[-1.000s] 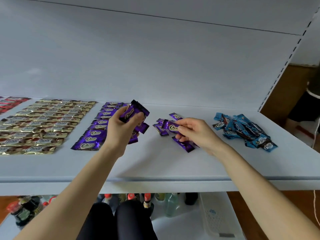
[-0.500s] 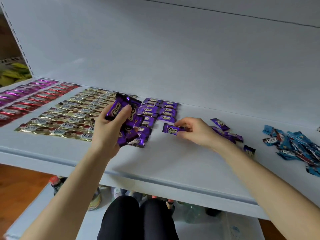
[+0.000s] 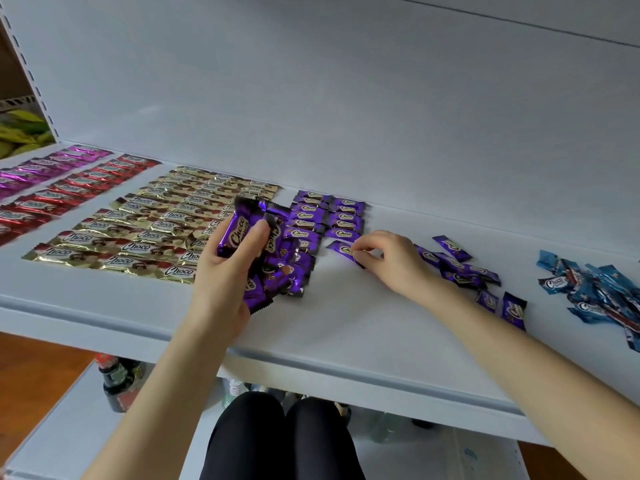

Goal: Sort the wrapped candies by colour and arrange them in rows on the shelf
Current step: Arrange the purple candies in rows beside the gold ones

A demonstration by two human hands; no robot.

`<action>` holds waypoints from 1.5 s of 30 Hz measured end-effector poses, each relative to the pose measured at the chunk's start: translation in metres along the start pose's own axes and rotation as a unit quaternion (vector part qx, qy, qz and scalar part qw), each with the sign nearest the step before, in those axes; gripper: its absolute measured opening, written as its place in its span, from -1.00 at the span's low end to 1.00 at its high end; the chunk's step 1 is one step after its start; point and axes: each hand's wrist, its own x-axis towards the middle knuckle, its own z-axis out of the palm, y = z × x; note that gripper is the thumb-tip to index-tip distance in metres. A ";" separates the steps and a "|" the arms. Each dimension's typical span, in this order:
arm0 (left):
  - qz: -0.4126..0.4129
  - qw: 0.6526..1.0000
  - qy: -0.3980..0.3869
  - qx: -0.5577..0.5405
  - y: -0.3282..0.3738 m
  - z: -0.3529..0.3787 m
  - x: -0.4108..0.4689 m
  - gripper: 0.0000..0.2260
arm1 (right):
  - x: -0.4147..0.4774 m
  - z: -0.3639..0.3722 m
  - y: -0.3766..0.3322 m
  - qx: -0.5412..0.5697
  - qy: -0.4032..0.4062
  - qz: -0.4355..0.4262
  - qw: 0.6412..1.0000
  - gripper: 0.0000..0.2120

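Observation:
My left hand (image 3: pixel 227 271) grips a bunch of purple wrapped candies (image 3: pixel 266 251) just above the white shelf (image 3: pixel 346 317). My right hand (image 3: pixel 391 261) pinches a single purple candy (image 3: pixel 341 250) that lies on the shelf at the near end of the right purple row (image 3: pixel 343 216). A loose heap of purple candies (image 3: pixel 457 268) lies right of that hand. Further right sits a pile of blue candies (image 3: pixel 595 292). Gold rows (image 3: pixel 156 230), red rows (image 3: pixel 69 195) and pink rows (image 3: pixel 38 168) fill the left of the shelf.
The shelf's back panel (image 3: pixel 311 98) rises behind the candies. Bottles (image 3: pixel 119 382) stand on a lower shelf under the front edge. My knees in black (image 3: pixel 280 438) are below. Green goods (image 3: pixel 17 133) show past the left upright.
The view swung left, bringing the red and pink rows into sight. My right hand carried one purple candy from the loose heap to the near end of the purple row.

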 end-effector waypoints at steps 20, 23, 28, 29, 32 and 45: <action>-0.027 0.999 0.012 -0.017 0.000 -0.003 -0.009 -0.87 | 0.005 0.025 0.015 -0.029 0.081 -0.079 0.993 -0.92; -0.027 1.000 0.009 -0.013 0.000 -0.003 -0.009 -0.85 | 0.005 0.026 0.014 -0.035 0.088 -0.077 0.993 -0.91; -0.033 0.999 0.011 -0.015 0.000 -0.004 -0.009 -0.84 | 0.004 0.026 0.013 -0.036 0.091 -0.062 0.993 -0.89; -0.033 0.999 0.010 -0.015 0.000 -0.004 -0.009 -0.85 | 0.004 0.026 0.013 -0.037 0.092 -0.061 0.993 -0.89; -0.032 0.999 0.011 -0.014 0.000 -0.003 -0.010 -0.87 | 0.005 0.026 0.014 -0.039 0.088 -0.059 0.994 -0.88; -0.038 0.999 -0.008 -0.009 0.001 -0.003 -0.012 -0.77 | 0.005 0.027 0.015 -0.032 0.085 -0.061 0.994 -0.84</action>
